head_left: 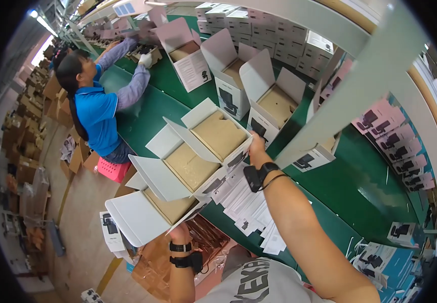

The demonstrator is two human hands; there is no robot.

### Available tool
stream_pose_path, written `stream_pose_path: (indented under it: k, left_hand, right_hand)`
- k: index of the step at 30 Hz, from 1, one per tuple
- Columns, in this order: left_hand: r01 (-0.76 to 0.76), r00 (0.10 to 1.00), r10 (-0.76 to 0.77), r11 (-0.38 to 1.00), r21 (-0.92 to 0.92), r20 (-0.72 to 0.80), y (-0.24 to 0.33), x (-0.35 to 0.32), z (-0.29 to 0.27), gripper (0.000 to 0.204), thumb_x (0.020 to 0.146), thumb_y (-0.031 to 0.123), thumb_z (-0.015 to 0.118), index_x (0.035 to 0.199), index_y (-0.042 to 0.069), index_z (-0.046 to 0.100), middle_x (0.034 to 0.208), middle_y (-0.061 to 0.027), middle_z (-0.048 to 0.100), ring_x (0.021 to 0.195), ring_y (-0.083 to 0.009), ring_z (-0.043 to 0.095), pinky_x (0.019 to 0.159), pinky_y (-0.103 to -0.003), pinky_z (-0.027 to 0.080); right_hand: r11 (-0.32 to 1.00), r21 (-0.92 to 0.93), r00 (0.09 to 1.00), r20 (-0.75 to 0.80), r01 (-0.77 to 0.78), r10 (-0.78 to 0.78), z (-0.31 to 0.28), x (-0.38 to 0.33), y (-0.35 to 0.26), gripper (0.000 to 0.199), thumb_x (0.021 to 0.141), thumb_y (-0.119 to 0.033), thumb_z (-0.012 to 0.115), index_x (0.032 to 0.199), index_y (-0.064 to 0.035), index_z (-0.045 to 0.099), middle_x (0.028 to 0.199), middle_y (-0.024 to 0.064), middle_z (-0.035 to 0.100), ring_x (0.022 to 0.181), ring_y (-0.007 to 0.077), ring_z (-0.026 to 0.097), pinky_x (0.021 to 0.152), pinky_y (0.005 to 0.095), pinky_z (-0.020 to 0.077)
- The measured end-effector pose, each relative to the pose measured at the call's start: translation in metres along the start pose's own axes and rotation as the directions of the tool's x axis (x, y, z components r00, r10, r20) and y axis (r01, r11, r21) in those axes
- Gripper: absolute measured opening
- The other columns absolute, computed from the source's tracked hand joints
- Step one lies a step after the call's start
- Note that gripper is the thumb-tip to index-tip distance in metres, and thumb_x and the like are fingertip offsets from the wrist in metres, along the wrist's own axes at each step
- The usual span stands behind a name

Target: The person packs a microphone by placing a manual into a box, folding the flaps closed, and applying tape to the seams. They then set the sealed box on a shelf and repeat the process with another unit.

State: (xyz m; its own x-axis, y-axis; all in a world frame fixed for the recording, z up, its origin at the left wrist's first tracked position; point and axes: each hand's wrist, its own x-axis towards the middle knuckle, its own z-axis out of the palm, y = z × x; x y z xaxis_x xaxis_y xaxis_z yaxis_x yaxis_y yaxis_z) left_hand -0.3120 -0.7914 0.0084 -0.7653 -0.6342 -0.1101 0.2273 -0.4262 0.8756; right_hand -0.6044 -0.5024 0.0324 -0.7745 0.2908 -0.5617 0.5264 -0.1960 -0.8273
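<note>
Three white boxes stand in a slanting row in front of me with lids up and brown cardboard inserts inside: a near box [140, 217], a middle box [165, 179] and a far box [236, 154]. My left hand [180, 234] grips the lower end of the near box, its fingers partly hidden beneath. My right hand [256, 147] presses on the right end of the far box, so the row is held between both hands. Under the row lies a spread of white printed leaflets or flat cards [246, 202].
More open boxes [276, 103] stand beyond on the green bench [350, 197], below stacked closed boxes [299, 55]. A grey post [340, 91] slants across at right. Left, a co-worker in blue [94, 106] sits at the bench. A brown carton [153, 262] is below my left hand.
</note>
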Motion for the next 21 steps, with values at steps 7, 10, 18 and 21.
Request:
stream_pose_path:
  k: [7,10,18,21]
  left_hand:
    - [0.021,0.998,-0.024,0.999,-0.046,-0.059,-0.025,-0.028,0.043,0.052,0.112,0.04,0.04,0.144,0.001,0.053,0.148,-0.0123,0.058,0.131,-0.0254,0.058,0.115,-0.042,0.043]
    - [0.269,0.963,-0.25,0.923,0.275,-0.105,-0.03,-0.101,0.038,0.037,0.108,0.023,0.053,0.139,0.002,0.055,0.134,-0.0092,0.063,0.119,-0.0231,0.062,0.106,-0.038,0.049]
    - [-0.93,0.048,0.223,0.365,-0.038,0.974,-0.004,-0.276,0.441,0.06,0.086,0.004,0.069,0.143,0.006,0.055,0.138,-0.0217,0.056,0.132,-0.0418,0.052,0.11,-0.051,0.046]
    - [-0.991,0.058,-0.18,-0.126,0.036,0.982,-0.033,-0.268,0.535,0.044,0.083,0.007,0.064,0.126,0.01,0.071,0.115,-0.0182,0.071,0.117,-0.0374,0.065,0.102,-0.049,0.048]
  right_hand:
    - [0.865,-0.315,0.912,-0.001,0.389,-0.411,-0.084,-0.068,0.069,0.035,0.101,-0.03,0.054,0.113,-0.0007,0.07,0.11,0.0127,0.075,0.101,0.0272,0.067,0.09,0.0422,0.0521]
    - [0.962,-0.18,0.821,0.567,0.204,-0.068,-0.159,-0.154,0.092,0.044,0.096,-0.021,0.07,0.134,0.0012,0.063,0.117,0.0088,0.074,0.107,0.0185,0.068,0.095,0.033,0.0524]
    - [0.843,0.372,0.918,0.237,-0.388,0.318,-0.465,-0.336,0.147,0.028,0.098,-0.009,0.064,0.126,-0.0029,0.063,0.104,0.0083,0.071,0.076,0.0133,0.062,0.066,0.0299,0.0517]
    - [0.799,0.456,0.92,0.183,-0.392,0.347,-0.532,-0.386,0.162,0.028,0.1,-0.009,0.061,0.127,-0.0019,0.062,0.106,0.0114,0.072,0.075,0.0144,0.061,0.064,0.031,0.0517]
